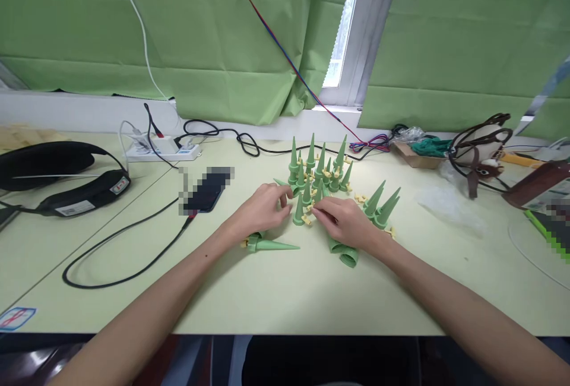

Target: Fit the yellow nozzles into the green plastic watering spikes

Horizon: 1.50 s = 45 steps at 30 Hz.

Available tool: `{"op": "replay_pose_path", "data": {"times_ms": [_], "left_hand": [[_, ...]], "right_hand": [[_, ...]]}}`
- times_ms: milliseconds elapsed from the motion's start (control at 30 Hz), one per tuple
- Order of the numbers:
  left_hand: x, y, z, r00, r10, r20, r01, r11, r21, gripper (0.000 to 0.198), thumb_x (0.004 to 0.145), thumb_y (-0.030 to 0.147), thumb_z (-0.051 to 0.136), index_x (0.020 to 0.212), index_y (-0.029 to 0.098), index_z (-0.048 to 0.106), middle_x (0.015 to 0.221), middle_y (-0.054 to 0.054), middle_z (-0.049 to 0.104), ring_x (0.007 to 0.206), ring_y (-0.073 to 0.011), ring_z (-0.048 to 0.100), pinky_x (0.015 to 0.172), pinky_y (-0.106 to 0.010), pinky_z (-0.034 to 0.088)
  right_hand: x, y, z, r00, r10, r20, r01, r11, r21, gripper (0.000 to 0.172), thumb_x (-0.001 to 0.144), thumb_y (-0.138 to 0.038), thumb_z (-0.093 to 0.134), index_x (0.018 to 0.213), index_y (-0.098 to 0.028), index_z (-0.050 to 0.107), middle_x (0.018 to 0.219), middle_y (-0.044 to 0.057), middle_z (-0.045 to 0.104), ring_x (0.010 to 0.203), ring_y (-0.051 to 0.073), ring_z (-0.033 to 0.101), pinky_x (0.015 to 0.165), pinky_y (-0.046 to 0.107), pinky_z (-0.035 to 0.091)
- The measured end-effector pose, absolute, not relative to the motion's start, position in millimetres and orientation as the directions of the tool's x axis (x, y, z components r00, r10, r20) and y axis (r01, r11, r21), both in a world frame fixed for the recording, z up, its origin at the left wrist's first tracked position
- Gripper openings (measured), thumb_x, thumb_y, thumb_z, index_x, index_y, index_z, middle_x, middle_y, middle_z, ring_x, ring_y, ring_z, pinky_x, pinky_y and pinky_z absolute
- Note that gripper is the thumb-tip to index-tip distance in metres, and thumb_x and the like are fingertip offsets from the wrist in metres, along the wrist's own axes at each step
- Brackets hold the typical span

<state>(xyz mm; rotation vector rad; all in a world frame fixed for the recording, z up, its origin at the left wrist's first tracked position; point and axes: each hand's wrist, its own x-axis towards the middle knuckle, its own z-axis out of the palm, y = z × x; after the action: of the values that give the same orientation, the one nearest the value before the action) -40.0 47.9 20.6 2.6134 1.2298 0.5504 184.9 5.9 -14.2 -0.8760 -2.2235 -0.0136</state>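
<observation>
Pointed green plastic cones with small yellow valve-like pieces stand in a cluster at the middle of the table. My left hand is at the cluster's left side, fingers curved and apart, with nothing visible between them. On the other side, my right hand has its thumb and fingertips together beside the front cones; whatever they pinch is hidden. One green cone lies on its side below my left hand. Hollow green caps lie under my right hand, partly covered by it.
More upright cones stand right of my right hand. A phone with a black cable lies to the left, near a power strip and a black headset-like band. Clear plastic and a cardboard box are at the right.
</observation>
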Motion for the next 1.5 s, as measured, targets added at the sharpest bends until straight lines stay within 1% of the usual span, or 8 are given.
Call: {"op": "replay_pose_path", "data": {"times_ms": [233,400,600,733,867,1100,1333,1500], "left_hand": [[-38.9,44.4,12.6,0.620,0.772,0.143,0.707,-0.628,0.325,0.009,0.082,0.019,0.052,0.077,0.020,0.059,0.068,-0.005,0.062,0.074,-0.0233,0.059,0.056,-0.029,0.036],[-39.4,47.3,11.4,0.630,0.755,0.183,0.695,-0.653,0.301,0.016,0.085,0.017,0.046,0.073,0.020,0.056,0.068,-0.004,0.058,0.063,-0.0194,0.054,0.057,-0.029,0.035],[-36.8,47.3,21.8,0.543,0.725,0.423,0.663,-0.680,0.313,0.021,0.091,0.017,0.043,0.097,0.018,0.063,0.089,-0.006,0.063,0.075,-0.0177,0.057,0.069,-0.029,0.042],[-33.3,38.2,34.1,0.373,0.619,0.691,0.599,-0.730,0.329,0.013,0.093,0.021,0.049,0.091,0.018,0.061,0.084,-0.003,0.064,0.063,-0.0119,0.050,0.067,-0.027,0.043],[-30.6,30.1,37.2,0.209,0.514,0.832,0.534,-0.773,0.343,0.013,0.093,0.025,0.053,0.084,0.018,0.061,0.080,-0.004,0.065,0.063,-0.0112,0.051,0.061,-0.026,0.044],[-26.3,20.2,28.9,0.233,0.458,0.858,0.408,-0.847,0.341,0.013,0.090,0.025,0.059,0.082,0.018,0.066,0.073,-0.004,0.069,0.062,-0.0115,0.059,0.052,-0.023,0.047],[-23.2,16.0,24.6,0.329,0.434,0.838,0.311,-0.888,0.338,0.013,0.090,0.019,0.058,0.078,0.018,0.064,0.069,-0.004,0.067,0.060,-0.0114,0.057,0.051,-0.024,0.043],[-24.3,20.2,23.0,0.375,0.408,0.832,0.351,-0.894,0.280,0.016,0.091,0.018,0.055,0.076,0.018,0.061,0.065,-0.002,0.062,0.055,-0.0104,0.049,0.050,-0.024,0.038]], "right_hand": [[184.0,4.3,-12.7,-0.504,0.567,0.652,0.606,0.770,-0.200,0.022,0.099,-0.022,0.045,0.086,-0.016,0.062,0.075,0.004,0.066,0.060,0.013,0.056,0.055,0.025,0.038],[182.3,3.8,-10.0,-0.505,0.554,0.662,0.633,0.759,-0.152,0.024,0.099,-0.022,0.043,0.084,-0.016,0.061,0.071,0.003,0.064,0.057,0.012,0.054,0.053,0.025,0.035],[182.2,3.0,-7.5,-0.514,0.523,0.680,0.650,0.755,-0.089,0.025,0.100,-0.023,0.042,0.085,-0.016,0.061,0.067,0.002,0.060,0.055,0.012,0.049,0.051,0.025,0.031],[180.4,0.8,-5.9,-0.526,0.497,0.690,0.661,0.750,-0.036,0.024,0.100,-0.022,0.043,0.085,-0.016,0.061,0.068,0.002,0.061,0.054,0.011,0.049,0.049,0.026,0.029],[177.0,-1.7,-1.8,-0.484,0.466,0.741,0.664,0.747,-0.035,0.018,0.100,-0.022,0.044,0.093,-0.016,0.060,0.074,0.003,0.064,0.055,0.011,0.051,0.048,0.026,0.029],[164.3,-4.3,12.1,-0.423,0.460,0.780,0.717,0.696,-0.022,0.024,0.100,-0.035,0.048,0.113,-0.015,0.054,0.087,0.007,0.066,0.061,0.013,0.058,0.046,0.026,0.033],[157.4,-5.4,12.8,-0.456,0.395,0.798,0.680,0.733,0.025,0.016,0.101,-0.019,0.042,0.094,-0.016,0.056,0.078,0.006,0.067,0.065,0.013,0.061,0.050,0.025,0.037],[158.4,-5.0,12.0,-0.445,0.361,0.819,0.662,0.749,0.029,0.014,0.100,-0.017,0.044,0.098,-0.015,0.058,0.078,0.005,0.069,0.067,0.014,0.062,0.054,0.025,0.041]]}}
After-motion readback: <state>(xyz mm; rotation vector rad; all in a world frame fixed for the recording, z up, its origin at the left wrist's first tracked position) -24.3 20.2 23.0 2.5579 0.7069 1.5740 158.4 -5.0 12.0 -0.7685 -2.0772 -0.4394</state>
